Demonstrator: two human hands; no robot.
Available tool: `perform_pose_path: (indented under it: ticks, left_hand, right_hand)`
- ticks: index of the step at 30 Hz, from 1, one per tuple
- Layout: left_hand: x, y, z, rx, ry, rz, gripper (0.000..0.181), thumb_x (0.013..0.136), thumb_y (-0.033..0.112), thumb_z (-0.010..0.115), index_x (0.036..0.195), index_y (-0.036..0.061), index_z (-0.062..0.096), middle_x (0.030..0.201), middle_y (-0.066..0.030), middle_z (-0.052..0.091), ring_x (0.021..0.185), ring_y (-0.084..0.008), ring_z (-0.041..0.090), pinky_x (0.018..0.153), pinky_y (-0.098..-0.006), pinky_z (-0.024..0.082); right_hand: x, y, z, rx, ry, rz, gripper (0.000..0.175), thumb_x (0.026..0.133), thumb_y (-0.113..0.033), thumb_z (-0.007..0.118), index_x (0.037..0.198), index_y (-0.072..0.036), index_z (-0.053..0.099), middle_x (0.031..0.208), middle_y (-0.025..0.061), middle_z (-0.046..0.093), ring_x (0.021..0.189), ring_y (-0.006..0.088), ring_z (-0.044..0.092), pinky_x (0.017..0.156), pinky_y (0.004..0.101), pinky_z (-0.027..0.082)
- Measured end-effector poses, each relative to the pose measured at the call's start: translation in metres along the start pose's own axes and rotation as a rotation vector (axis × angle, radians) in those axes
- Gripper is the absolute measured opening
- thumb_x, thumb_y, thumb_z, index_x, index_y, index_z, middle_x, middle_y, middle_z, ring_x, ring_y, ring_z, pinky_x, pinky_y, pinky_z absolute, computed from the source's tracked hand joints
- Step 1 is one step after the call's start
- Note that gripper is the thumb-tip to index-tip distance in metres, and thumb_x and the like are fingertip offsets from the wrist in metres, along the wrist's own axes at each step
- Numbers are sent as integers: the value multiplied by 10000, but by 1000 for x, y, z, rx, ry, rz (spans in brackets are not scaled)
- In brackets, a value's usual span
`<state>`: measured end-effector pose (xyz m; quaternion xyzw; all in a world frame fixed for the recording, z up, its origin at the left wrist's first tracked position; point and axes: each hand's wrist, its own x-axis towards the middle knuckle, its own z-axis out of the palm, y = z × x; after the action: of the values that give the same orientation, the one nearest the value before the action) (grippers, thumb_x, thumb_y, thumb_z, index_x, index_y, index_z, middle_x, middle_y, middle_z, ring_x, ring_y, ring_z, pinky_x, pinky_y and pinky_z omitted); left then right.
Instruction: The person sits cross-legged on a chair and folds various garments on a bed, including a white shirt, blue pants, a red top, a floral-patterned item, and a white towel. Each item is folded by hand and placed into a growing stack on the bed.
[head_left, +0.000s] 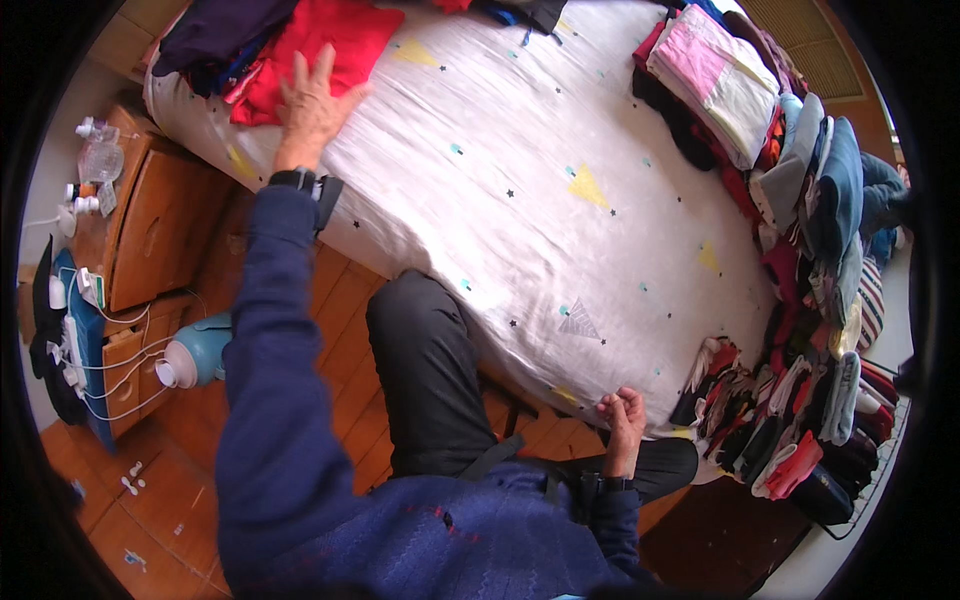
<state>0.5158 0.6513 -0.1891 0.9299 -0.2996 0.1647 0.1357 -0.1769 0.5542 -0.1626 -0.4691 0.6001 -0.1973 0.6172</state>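
My left hand (311, 101) reaches out to the upper left, fingers spread, over the edge of a red garment (337, 45); whether it presses on the cloth I cannot tell. Dark folded clothes (217, 34) lie beside the red one. My right hand (624, 416) is near my lap at the bed's near edge, fingers curled, with the thumb near the fingertips and no object visible in it. Under both garments spreads a white patterned bedsheet (525, 195).
Stacked folded clothes (832, 195) line the bed's right side, with rolled garments (772, 420) at lower right. To the left stand a wooden nightstand (165, 225) holding bottles, a power strip (73, 349) with cables, and a blue thermos jug (199, 351) on the wooden floor.
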Motion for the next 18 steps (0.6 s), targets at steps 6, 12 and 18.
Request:
perform_pose_path:
  ticks: [6, 12, 18]
  left_hand:
    - [-3, -19, 33, 71, -309, 21, 531, 974, 207, 550, 1497, 201, 459, 1582, -161, 409, 1417, -524, 379, 1093, -772, 298]
    - [-21, -60, 25, 88, -269, 116, 548, 937, 99, 534, 1473, 204, 494, 1593, -96, 424, 1417, -453, 420, 1091, -721, 350]
    - [-47, 60, -34, -127, -527, 154, 575, 871, 189, 695, 1411, 48, 559, 1453, -233, 543, 1350, -375, 524, 1116, -482, 435]
  right_hand:
    - [0, 4, -1, 7, -11, -40, 171, 1020, -99, 621, 1176, -58, 564, 936, 52, 670, 816, 130, 660, 775, 262, 552]
    - [-7, 7, -13, -38, -86, -60, 332, 1034, -136, 605, 1336, -22, 525, 982, 74, 683, 845, 137, 657, 791, 283, 557]
    - [-12, 5, -56, 39, 33, -198, 551, 1034, -135, 609, 1517, 9, 387, 991, 86, 685, 856, 130, 664, 768, 259, 543]
